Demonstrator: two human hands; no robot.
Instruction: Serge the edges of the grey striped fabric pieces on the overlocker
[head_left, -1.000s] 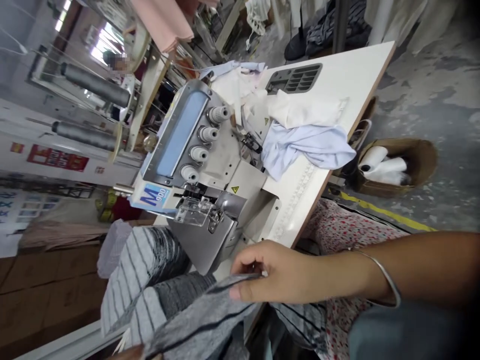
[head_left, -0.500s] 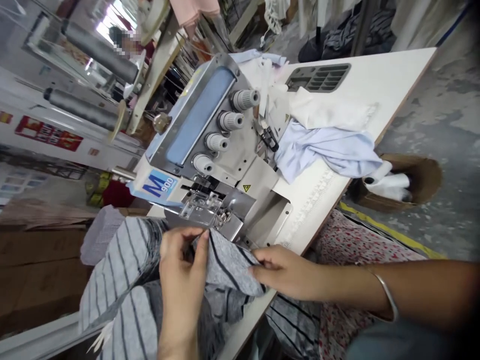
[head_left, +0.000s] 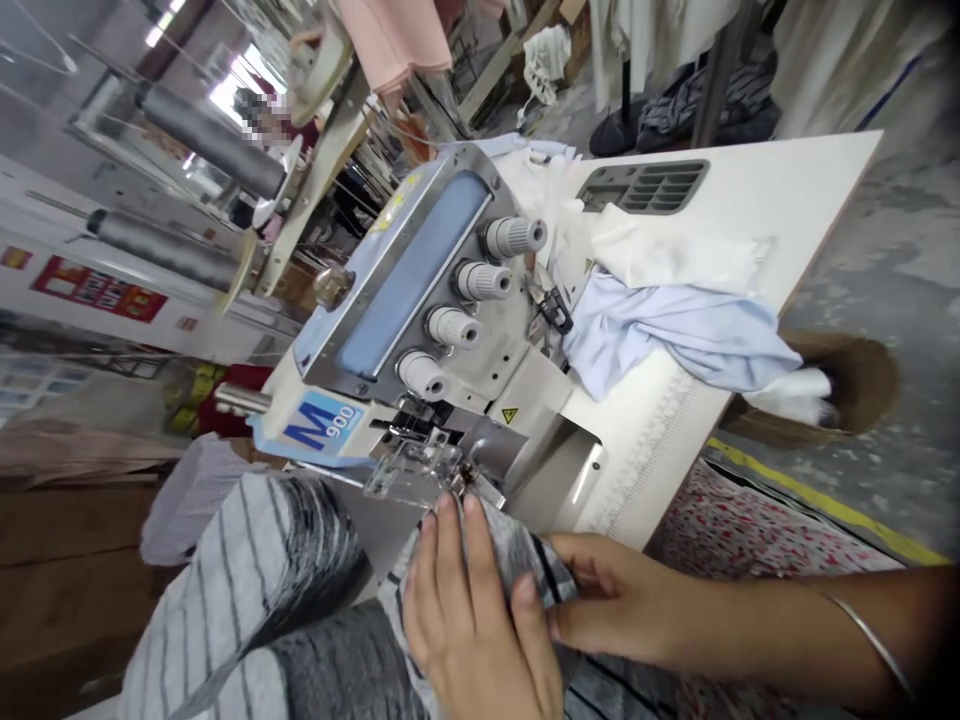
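A grey fabric piece with black stripes (head_left: 512, 545) lies at the front of the sewing machine (head_left: 412, 270), its far edge close to the presser area. My left hand (head_left: 472, 610) rests flat on this fabric, fingers stretched toward the needle area. To its right, my right hand (head_left: 630, 600) pinches the fabric's right edge between thumb and fingers. Bundles of striped grey fabric (head_left: 225, 580) are stacked to the left of my left hand.
Light blue cloth (head_left: 675, 325) and white cloth (head_left: 675, 250) lie on the white machine table (head_left: 810, 190). A cardboard box (head_left: 862, 390) with white rolls stands beyond the table's right edge. Grey thread cones (head_left: 210, 140) are at upper left. A person is in the background.
My left hand has gone from pinching the fabric's edge to lying flat over it, near the presser area. The right hand still holds the right edge. The view has shifted slightly.
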